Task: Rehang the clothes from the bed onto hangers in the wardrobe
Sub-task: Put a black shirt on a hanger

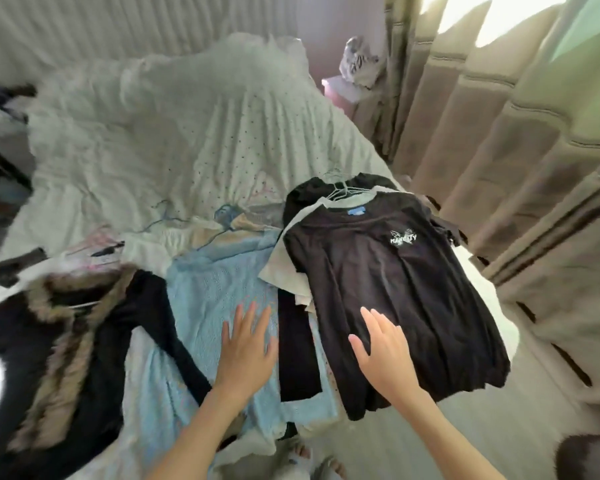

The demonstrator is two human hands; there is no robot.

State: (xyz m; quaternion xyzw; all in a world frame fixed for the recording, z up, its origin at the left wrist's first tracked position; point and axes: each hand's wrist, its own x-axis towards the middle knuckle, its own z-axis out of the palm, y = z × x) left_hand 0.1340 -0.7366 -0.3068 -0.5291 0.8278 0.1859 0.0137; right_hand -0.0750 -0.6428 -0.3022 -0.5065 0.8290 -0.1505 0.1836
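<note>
A: Clothes (222, 299) lie in a spread-out heap across the near end of the bed (146, 140). Which garments can be told apart?

B: Uppermost on the right lies a black T-shirt (395, 299) with a small white print on the chest and a blue neck label. A white hanger (342, 190) shows at its collar, its hook pointing toward the pillow (201, 71). Pale garments and another black one lie beneath it. A light blue knitted top (208, 292) occupies the middle. A black coat with a brown furry trim (66, 341) lies on the left.

A: How do the person's hands stand?

B: The left hand (246, 351) is flat, fingers straight and spread, over the light blue knitted top; it grasps nothing. The right hand (385, 351) is likewise released, fingers extended, over the lower part of the black T-shirt. Whether either palm presses on the cloth cannot be told.

A: Does any container appear?

B: No wardrobe falls within the view. Every garment rests on the bed. Beige curtains (499, 133) hang to the right of the bed, and a pink bedside table (340, 90) carrying a crumpled patterned cloth (359, 62) stands near the pillow.
</note>
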